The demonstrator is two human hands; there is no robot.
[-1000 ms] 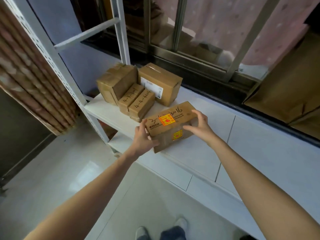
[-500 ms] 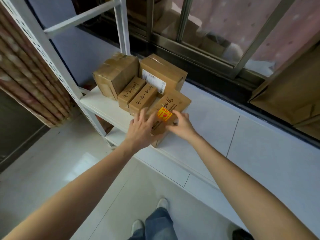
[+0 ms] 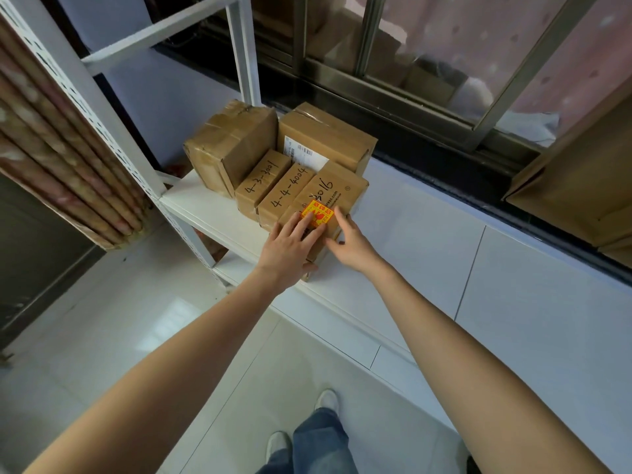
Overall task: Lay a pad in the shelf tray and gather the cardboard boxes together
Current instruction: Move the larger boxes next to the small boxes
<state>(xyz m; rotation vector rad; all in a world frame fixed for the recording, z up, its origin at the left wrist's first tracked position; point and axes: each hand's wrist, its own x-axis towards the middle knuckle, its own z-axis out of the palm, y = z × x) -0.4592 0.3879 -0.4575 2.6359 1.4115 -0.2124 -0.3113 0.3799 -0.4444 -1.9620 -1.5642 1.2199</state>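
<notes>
Several brown cardboard boxes stand bunched on the white shelf tray (image 3: 205,213). The nearest, a box with a yellow-red sticker (image 3: 337,189) and "3016" written on it, sits flush against a small box marked 4-4-4004 (image 3: 285,195). Beside that is a box marked 4-3-3001 (image 3: 261,181). Behind them stand a taped box (image 3: 229,148) and a box with a white label (image 3: 328,135). My left hand (image 3: 290,248) lies flat on the sticker box's top with straight fingers. My right hand (image 3: 352,244) touches its right near corner, fingers extended. No pad is visible.
The shelf's white perforated uprights (image 3: 85,107) rise at left and behind the boxes. A white tiled ledge (image 3: 478,275) runs to the right under a dark window frame (image 3: 410,90). Flattened cardboard (image 3: 581,186) leans at far right. My feet stand on the pale floor below.
The sticker box has slid left and back from the ledge until it sits against the small boxes. My hands went from gripping its sides to resting flat on it.
</notes>
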